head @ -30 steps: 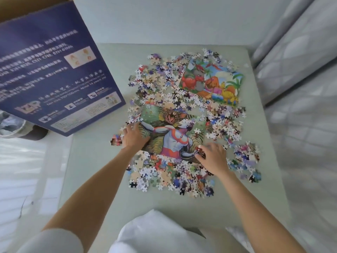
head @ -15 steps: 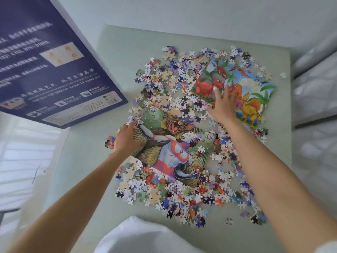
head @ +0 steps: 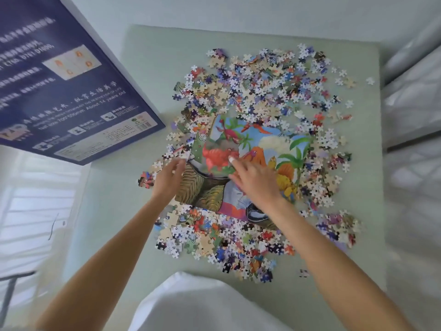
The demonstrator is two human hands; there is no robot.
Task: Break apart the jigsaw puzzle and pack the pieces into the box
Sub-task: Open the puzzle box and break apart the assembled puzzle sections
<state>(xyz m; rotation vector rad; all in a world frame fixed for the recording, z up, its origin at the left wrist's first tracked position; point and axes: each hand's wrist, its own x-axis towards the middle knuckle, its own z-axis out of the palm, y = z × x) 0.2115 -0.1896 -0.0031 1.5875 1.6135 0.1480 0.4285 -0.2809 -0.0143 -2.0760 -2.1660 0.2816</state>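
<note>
An assembled dinosaur puzzle section (head: 269,144) lies partly on top of an assembled hero puzzle section (head: 202,187) in the middle of the pale green table (head: 155,68). My right hand (head: 255,180) rests flat on the dinosaur section, fingers spread and pressing down. My left hand (head: 168,177) grips the left edge of the hero section with its fingertips. Several loose pieces (head: 262,84) are scattered behind the sections and more loose pieces (head: 226,242) in front. The dark blue puzzle box (head: 71,91) stands tilted at the table's left edge.
Grey-white bedding (head: 412,115) borders the table on the right. My white clothing (head: 191,304) covers the near edge. A bright floor (head: 35,211) lies to the left, below the box. Stray pieces reach close to the table's right edge.
My right hand reached to the far dinosaur section and dragged it toward me, onto the hero section. My left hand stayed at the hero section's left edge.
</note>
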